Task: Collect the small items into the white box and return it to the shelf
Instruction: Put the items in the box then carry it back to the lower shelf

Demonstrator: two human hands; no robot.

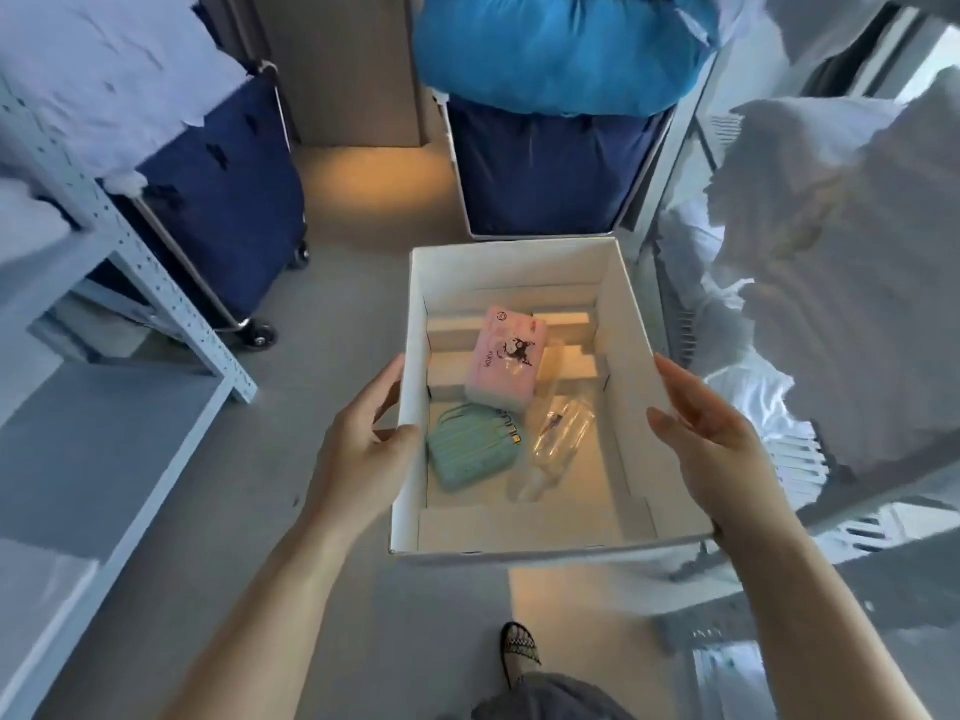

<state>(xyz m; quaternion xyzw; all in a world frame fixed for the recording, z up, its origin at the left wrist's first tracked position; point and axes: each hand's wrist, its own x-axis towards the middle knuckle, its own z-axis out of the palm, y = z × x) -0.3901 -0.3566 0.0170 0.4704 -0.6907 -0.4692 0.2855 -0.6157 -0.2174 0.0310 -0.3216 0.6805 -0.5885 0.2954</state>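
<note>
I hold an open white box [628,324] in the air above the floor, between two shelving racks. My left hand [363,439] grips its left wall, thumb over the rim. My right hand [701,433] presses flat against its right wall. Inside lie a pink tissue pack [506,356] with a black cartoon print, a mint-green pouch [470,446] near my left thumb, and a clear plastic bottle [558,439] lying on its side.
A white metal shelf rack [130,262] with folded linen stands on the left. Another rack with white towels [831,252] is on the right. Two navy laundry carts [228,210] [550,174] stand ahead, one topped by a blue bag [561,49]. My sandalled foot [519,649] is below the box.
</note>
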